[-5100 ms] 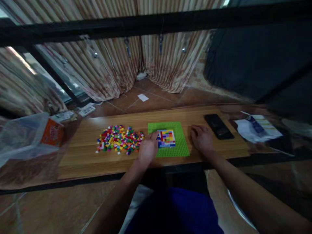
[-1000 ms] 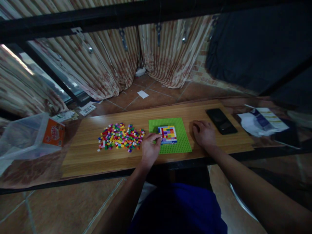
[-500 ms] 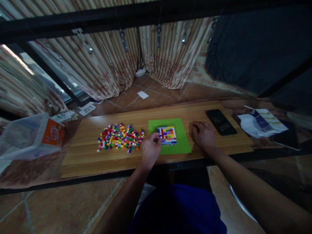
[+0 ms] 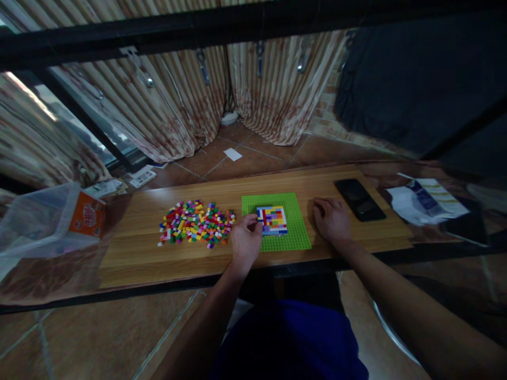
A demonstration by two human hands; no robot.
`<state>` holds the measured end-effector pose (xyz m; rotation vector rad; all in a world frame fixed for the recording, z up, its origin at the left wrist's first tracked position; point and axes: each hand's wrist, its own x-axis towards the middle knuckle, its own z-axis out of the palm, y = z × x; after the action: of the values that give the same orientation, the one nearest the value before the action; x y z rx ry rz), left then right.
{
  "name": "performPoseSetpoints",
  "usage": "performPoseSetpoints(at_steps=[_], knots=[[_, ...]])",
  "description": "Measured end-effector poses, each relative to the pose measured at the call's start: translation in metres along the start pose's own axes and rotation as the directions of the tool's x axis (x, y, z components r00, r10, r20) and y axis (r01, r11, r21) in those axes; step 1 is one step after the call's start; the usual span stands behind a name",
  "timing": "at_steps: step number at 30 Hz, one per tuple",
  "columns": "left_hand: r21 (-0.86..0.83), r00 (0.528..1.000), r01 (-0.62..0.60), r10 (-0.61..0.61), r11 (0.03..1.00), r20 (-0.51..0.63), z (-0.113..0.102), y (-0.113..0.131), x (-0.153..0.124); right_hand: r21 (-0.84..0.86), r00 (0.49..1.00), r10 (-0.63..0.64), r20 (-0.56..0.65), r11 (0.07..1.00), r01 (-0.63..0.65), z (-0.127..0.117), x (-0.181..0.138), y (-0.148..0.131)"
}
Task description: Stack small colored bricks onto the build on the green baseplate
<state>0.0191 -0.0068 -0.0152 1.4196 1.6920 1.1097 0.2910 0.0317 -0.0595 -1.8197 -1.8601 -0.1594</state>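
A green baseplate (image 4: 295, 235) lies on the wooden table (image 4: 134, 253), with a square patch of coloured bricks (image 4: 271, 220) built on it. A heap of loose small coloured bricks (image 4: 195, 222) lies to its left. My left hand (image 4: 245, 241) rests at the plate's left edge, thumb and fingers pinched together beside the patch; what they hold is too small to make out. My right hand (image 4: 331, 221) lies on the table just right of the plate, fingers curled loosely down, holding nothing that shows.
A black phone (image 4: 359, 199) lies right of my right hand, with papers (image 4: 425, 199) beyond it. At the far left sits a clear plastic bag (image 4: 35, 221) with an orange label (image 4: 86, 215). Behind the table are striped curtains and tiled floor.
My left hand has stayed at the plate's left edge, its fingers closing a little against the brick patch. The right hand has not moved. The view shifted slightly.
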Motion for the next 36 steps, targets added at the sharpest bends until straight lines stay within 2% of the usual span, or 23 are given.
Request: performPoseSetpoints(at_steps=[11, 18, 29, 36], knots=[[-0.211, 0.988, 0.152, -0.151, 0.966, 0.020, 0.006, -0.001, 0.010, -0.002, 1.000, -0.002, 0.018, 1.000, 0.002, 0.000, 0.000, 0.001], [-0.154, 0.989, 0.144, -0.144, 0.977, 0.009, 0.008, -0.004, 0.012, -0.001, 1.000, 0.006, 0.021, 1.000, -0.006, 0.000, 0.001, 0.000], [-0.148, 0.983, 0.184, -0.186, 0.972, 0.002, 0.010, 0.006, 0.007, -0.023, 1.000, -0.030, -0.002, 0.999, 0.030, 0.001, 0.000, 0.003], [-0.147, 0.996, 0.090, -0.093, 0.985, -0.017, 0.006, 0.005, -0.001, -0.031, 0.995, -0.094, -0.035, 0.995, 0.093, 0.004, -0.001, 0.007]])
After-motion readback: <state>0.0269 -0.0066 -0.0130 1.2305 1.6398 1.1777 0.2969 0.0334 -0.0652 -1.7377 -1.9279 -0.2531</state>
